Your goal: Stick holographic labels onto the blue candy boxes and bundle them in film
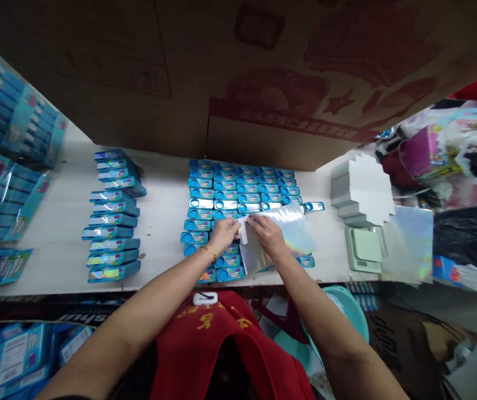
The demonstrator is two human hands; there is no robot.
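Observation:
A shiny, silvery holographic sheet lies slanted over rows of small blue packs on the white table. Whether it is a single sheet or a flat bag I cannot tell. My right hand is closed on the sheet's left edge, thumb and fingers pinched together. Close beside it, my left hand pinches a small white strip at that same edge. The fingertips of both hands nearly meet there. Part of the blue rows is hidden under the sheet and my hands.
A large cardboard box stands behind the rows. Stacked blue boxes line the left side, with wrapped bundles farther left. To the right are white cards, a pale green scale and more holographic sheets. A turquoise basin sits below.

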